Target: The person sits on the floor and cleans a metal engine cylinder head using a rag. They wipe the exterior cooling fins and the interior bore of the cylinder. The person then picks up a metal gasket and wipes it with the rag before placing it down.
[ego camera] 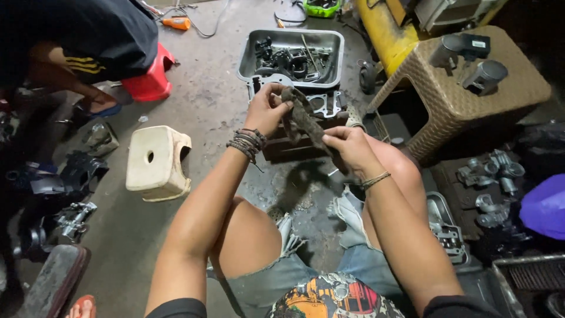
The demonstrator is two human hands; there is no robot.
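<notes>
Hands work together at knee height above the concrete floor [206,100]: the left hand [266,111] pinches the top end of a grimy dark rag [306,121] between thumb and fingertips, while the right hand [347,147] is closed on its lower end, so the cloth hangs stretched slantwise between them, apparently pulled taut to get a usable stretch of it. Just beyond the rag a grey metal tray [291,59] of oily engine parts lies on the floor within reach, with a dark engine casing [306,126] right behind the cloth, a cream plastic stool [158,162] to the left and a brown wicker stool [465,94] carrying grey parts to the right, everything ringed close around the seated person.
</notes>
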